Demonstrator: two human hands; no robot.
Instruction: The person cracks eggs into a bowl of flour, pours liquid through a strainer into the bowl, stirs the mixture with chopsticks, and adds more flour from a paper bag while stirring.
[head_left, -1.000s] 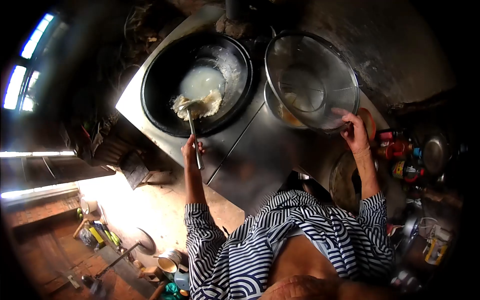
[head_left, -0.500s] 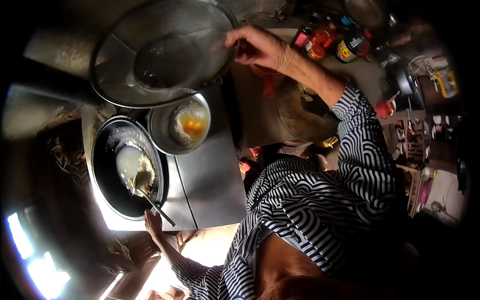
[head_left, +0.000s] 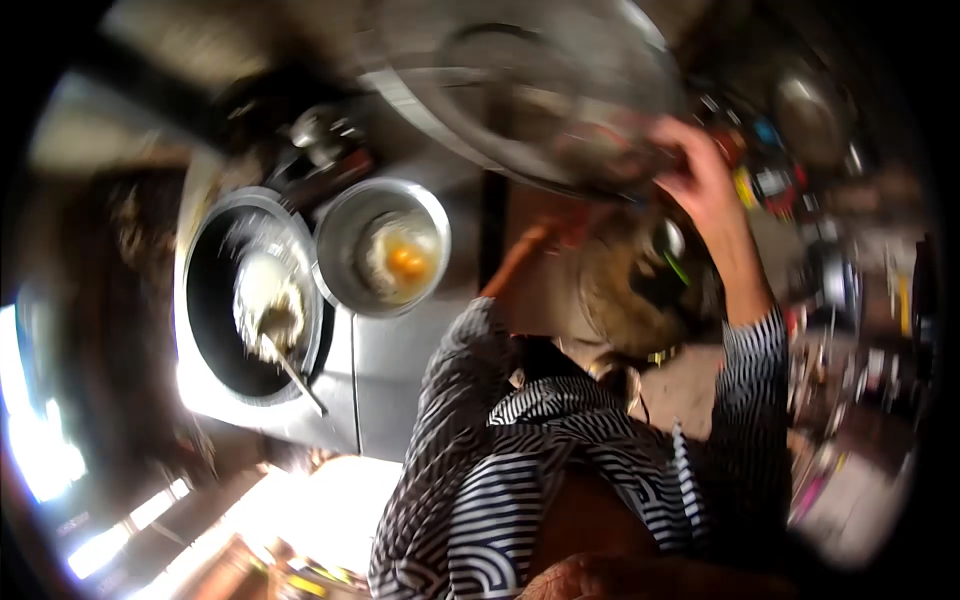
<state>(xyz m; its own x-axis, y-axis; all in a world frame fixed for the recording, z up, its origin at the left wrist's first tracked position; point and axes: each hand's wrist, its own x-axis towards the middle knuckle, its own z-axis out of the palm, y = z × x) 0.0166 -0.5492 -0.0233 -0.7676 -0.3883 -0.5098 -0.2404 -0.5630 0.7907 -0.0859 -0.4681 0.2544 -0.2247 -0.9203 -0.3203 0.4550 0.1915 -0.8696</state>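
My right hand (head_left: 690, 165) grips the rim of a large round see-through sieve (head_left: 510, 90), which has a metal rim and an inner ring. It is held up above the counter and smeared by motion. My left hand (head_left: 540, 240) reaches across beneath it, near a blurred red thing (head_left: 575, 225). Its fingers are too smeared to read. A metal bowl (head_left: 335, 275) with egg yolks (head_left: 408, 262) on white powder stands beside a dark oval pot (head_left: 205, 320). Inside that pot are a pale mixture (head_left: 262, 280) and a spoon (head_left: 295, 375) leaning on the rim.
The metal counter (head_left: 400, 365) holds the bowl and pot. Shiny metal items (head_left: 325, 135) stand behind them. A wide round brownish pan (head_left: 620, 290) lies to the right. Bottles and jars (head_left: 775, 185) are at the upper right. Bright light comes from the lower left.
My right hand has carried the sieve to the right, uncovering the metal items behind the bowl. My left hand has left the pot's rim and crossed to the right. The view has shifted.
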